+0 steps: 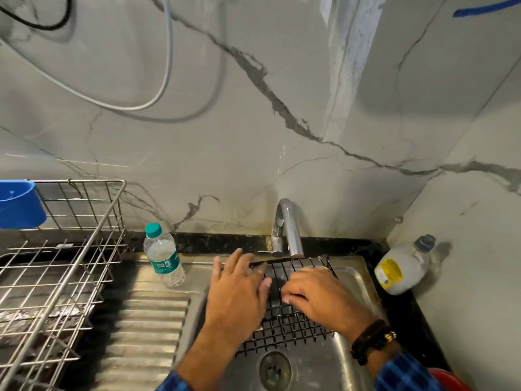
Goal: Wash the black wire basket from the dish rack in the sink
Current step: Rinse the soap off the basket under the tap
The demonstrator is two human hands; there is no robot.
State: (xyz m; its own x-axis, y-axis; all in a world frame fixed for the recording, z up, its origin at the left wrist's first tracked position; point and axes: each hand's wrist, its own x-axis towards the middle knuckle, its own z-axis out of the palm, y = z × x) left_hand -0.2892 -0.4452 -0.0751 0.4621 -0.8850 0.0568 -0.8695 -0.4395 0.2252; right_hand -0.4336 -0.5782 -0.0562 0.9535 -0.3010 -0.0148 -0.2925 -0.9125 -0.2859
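Head view | black wire-mesh basket [293,331] lies in stainless steel sink [352,359], under both hands | left hand [239,289] flat, fingers straight, pressing its far rim | right hand [318,297] bent onto mesh, grip I cannot tell | I judge washing underway, rinsing left.

Ahead of me rises a grey marble-look wall [253,136] crossed by dark veins. A white cable [158,97] hangs on it in a wide loop, a black cable [50,25] curves in the top left corner, and a strip of blue tape [485,8] sits at the top right. A chrome tap [290,227] arches forward from the black counter [225,242] at the wall's foot. To my left a clear water bottle [163,258] with a teal cap stands upright. Far left I see a blue plastic holder [19,206]. In the right corner a white jug [400,270] with a yellow label leans on the counter. Something red [448,376] shows at the bottom right; I cannot tell what.
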